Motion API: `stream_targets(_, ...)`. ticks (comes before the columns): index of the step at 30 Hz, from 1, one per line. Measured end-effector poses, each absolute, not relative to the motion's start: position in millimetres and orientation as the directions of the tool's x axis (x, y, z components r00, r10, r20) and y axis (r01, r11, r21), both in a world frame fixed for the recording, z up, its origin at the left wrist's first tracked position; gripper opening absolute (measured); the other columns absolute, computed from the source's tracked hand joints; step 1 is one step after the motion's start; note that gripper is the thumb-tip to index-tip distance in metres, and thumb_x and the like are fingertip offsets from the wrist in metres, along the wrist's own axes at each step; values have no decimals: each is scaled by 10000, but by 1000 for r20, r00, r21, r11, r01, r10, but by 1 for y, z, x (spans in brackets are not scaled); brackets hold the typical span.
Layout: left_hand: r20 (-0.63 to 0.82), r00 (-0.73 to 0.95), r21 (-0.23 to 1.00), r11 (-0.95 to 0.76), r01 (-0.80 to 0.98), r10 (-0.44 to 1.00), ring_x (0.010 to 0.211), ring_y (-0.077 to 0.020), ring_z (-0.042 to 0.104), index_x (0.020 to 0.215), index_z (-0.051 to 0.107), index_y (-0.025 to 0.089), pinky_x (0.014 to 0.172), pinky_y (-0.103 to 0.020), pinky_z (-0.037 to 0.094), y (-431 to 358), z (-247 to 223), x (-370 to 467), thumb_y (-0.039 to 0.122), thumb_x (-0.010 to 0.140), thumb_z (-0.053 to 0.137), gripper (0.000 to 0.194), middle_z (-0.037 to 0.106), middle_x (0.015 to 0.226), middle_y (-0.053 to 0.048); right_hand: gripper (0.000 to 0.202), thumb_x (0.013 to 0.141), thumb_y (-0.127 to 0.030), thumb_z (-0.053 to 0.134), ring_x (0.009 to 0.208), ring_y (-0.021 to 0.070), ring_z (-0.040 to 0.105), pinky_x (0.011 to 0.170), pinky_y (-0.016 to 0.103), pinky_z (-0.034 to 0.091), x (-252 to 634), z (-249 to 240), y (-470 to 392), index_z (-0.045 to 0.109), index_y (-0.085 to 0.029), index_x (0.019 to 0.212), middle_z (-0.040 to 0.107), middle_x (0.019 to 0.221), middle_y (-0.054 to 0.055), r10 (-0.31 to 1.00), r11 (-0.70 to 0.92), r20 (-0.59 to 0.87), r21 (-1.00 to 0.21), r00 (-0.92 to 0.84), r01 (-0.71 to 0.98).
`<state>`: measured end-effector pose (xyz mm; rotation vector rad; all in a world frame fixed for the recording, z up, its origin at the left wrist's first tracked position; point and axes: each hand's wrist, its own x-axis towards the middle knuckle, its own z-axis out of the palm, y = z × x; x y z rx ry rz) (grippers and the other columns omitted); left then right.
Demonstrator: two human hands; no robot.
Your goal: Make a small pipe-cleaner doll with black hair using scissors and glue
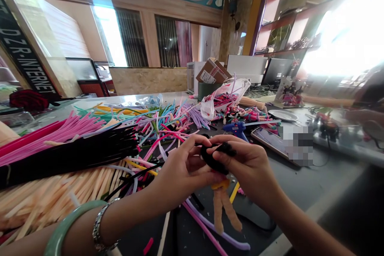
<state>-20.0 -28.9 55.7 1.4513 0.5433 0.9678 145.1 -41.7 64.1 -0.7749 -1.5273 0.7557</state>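
Both my hands meet above the table's middle, holding a small pipe-cleaner figure [220,192]. It has a black fuzzy top, a yellow band and two peach legs hanging down. My left hand [183,172] grips the black part from the left, thumb and forefinger pinched on it. My right hand [250,168] pinches a black pipe-cleaner piece [226,149] at the top of the figure. A green bangle and a silver bracelet sit on my left wrist.
Piles of pipe cleaners cover the left: peach [51,196], black [66,154], pink [54,132]. A blue glue gun [237,128], a phone [271,140], a white plate [282,115] and a plastic bag [225,96] lie beyond. Purple and pink strands [207,224] lie beneath my hands.
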Motion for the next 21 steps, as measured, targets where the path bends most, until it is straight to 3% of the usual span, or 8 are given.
stream_targets(4, 263, 517, 952, -132, -276, 814, 758, -71, 627, 976, 507, 229, 706, -174, 527, -24, 54, -20, 98, 710, 791, 410, 612, 883, 46, 72, 777, -267, 737, 869, 163, 684, 728, 230, 574, 148, 67, -40, 788, -242, 821, 707, 980, 50, 802, 588, 571, -807, -176, 57)
stream_targets(9, 306, 529, 930, -130, -343, 792, 737, -58, 626, 945, 538, 202, 685, -145, 518, -21, 52, -20, 91, 667, 820, 410, 629, 874, 42, 222, 726, -145, 771, 939, 157, 685, 826, 221, 571, 155, 68, -38, 767, -256, 917, 717, 987, 21, 767, 601, 598, -797, -234, -65)
stream_targets(14, 344, 547, 909, -124, -399, 763, 745, -57, 638, 915, 557, 177, 700, -152, 533, -20, 54, -21, 108, 726, 785, 304, 644, 846, 33, 288, 725, -132, 777, 999, 176, 676, 890, 269, 560, 165, 69, -35, 756, -277, 973, 718, 1054, 20, 717, 618, 606, -781, -344, -86)
stream_targets(21, 311, 534, 901, -65, -428, 786, 728, -67, 663, 820, 568, 145, 682, -167, 558, -20, 56, -21, 70, 666, 818, 303, 677, 813, 28, 128, 732, -154, 769, 873, 180, 710, 758, 257, 578, 168, 72, -34, 788, -261, 800, 752, 996, 35, 688, 684, 644, -729, -335, 4)
